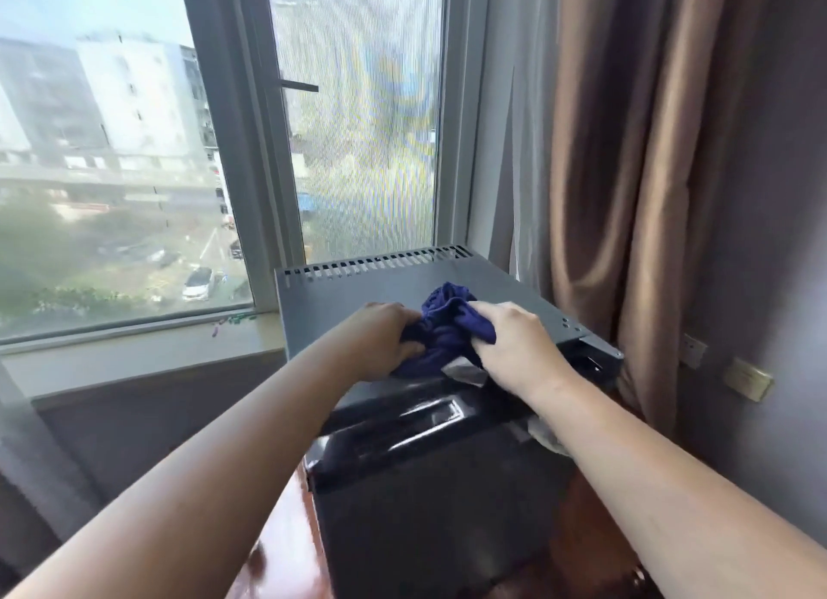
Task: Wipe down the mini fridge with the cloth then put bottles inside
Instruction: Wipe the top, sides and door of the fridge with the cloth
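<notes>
The mini fridge (pixel 402 419) stands by the window, its grey top running away from the person. The blue cloth (pixel 443 325) lies bunched near the top's front edge, gripped between the left hand (pixel 385 334) and right hand (pixel 510 343), equally near.

The left forearm (pixel 201 455) and right forearm (pixel 662 477) are bare along all their visible length, smooth, and look broader toward the bottom edge under the wide lens. The left hand (pixel 385 334) and right hand (pixel 514 343) are bare too, with rounded knuckles.
</notes>
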Motion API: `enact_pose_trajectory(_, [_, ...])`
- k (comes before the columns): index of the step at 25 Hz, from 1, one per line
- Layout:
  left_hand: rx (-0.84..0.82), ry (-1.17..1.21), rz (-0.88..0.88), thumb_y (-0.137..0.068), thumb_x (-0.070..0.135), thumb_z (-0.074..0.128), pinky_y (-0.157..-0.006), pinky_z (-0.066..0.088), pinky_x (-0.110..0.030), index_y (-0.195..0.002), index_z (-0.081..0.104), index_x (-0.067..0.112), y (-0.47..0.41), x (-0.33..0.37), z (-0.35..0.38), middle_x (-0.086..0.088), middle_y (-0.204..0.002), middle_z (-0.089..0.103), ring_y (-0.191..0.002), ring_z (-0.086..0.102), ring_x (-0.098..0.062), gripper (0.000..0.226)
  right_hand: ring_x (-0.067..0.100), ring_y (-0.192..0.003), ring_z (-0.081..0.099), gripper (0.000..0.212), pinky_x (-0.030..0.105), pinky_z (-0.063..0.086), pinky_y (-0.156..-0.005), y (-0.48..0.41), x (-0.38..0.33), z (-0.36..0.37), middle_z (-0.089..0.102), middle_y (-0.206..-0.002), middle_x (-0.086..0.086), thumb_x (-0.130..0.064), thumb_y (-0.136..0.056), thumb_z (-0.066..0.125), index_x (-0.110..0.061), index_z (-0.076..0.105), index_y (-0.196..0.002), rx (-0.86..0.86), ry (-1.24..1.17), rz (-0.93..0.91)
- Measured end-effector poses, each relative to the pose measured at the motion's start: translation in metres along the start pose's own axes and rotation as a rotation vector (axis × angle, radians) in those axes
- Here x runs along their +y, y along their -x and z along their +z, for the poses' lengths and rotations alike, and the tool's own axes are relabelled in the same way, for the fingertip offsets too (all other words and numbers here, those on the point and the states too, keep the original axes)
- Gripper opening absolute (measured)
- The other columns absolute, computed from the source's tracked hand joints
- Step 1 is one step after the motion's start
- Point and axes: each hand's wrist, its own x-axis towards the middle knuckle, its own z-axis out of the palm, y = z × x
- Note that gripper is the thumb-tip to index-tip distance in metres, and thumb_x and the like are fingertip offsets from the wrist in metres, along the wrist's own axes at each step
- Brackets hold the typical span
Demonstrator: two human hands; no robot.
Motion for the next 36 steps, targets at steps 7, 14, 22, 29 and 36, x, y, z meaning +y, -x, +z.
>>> enact_pose_trajectory(7, [0.038,0.153,-0.034,-0.087,0.027,0.075,-0.069,0.034,-0.019,-0.123,0.07,0.025,-0.11,-0.062,-0.008,0.002,-0.102,0.075,-0.088,0.063,-0.011,0.037,0.022,-0.1,0.069,0.034,0.02,0.042,-0.077,-0.108,0.026,0.006,0.079,-0.103,0.001,-0.018,-0.09,0.068,-0.031,0.074,-0.121,-0.002,-0.072,0.039])
enact_pose_trajectory(14, [0.02,0.24,-0.123,-0.087,0.03,0.071,-0.074,0.043,-0.024,-0.125,0.069,0.027,-0.118,-0.07,-0.006,0.002,-0.105,0.075,-0.092,0.067,-0.017,0.038,0.019,-0.084,0.064,0.018,0.022,0.045,-0.064,-0.139,0.026,0.02,0.075,-0.085,-0.007,-0.03,-0.092,0.061,-0.032,0.073,-0.105,-0.124,-0.079,0.076])
enact_pose_trajectory(22, [0.215,1.017,-0.422,-0.095,0.009,0.067,-0.08,0.061,-0.035,-0.115,0.072,0.015,0.005,-0.047,-0.018,-0.01,-0.105,0.079,-0.091,0.074,-0.016,0.022,0.008,-0.086,0.076,0.01,0.033,0.06,-0.083,-0.09,-0.041,0.037,0.081,-0.087,-0.009,-0.026,-0.087,0.075,-0.028,0.077,-0.096,-0.204,-0.825,0.026])
enact_pose_trajectory(29, [0.391,1.606,-0.469,-0.085,0.023,0.061,-0.1,0.045,-0.041,-0.121,0.06,0.005,0.114,-0.057,-0.047,-0.012,-0.102,0.064,-0.089,0.063,-0.022,0.04,0.005,-0.088,0.072,0.023,0.024,0.056,-0.085,-0.017,-0.133,0.052,0.076,-0.091,-0.012,-0.03,-0.089,0.073,-0.026,0.071,-0.112,-0.183,-0.785,-0.103])
enact_pose_trajectory(36, [0.024,1.668,-0.178,-0.089,0.045,0.07,-0.071,0.062,-0.034,-0.116,0.075,0.022,0.242,-0.135,0.005,-0.01,-0.11,0.077,-0.093,0.077,-0.022,0.035,0.02,-0.118,0.059,0.055,0.03,0.046,-0.103,0.108,-0.219,0.153,0.063,-0.125,0.002,-0.03,-0.087,0.067,-0.02,0.057,-0.14,0.091,-0.332,-0.351])
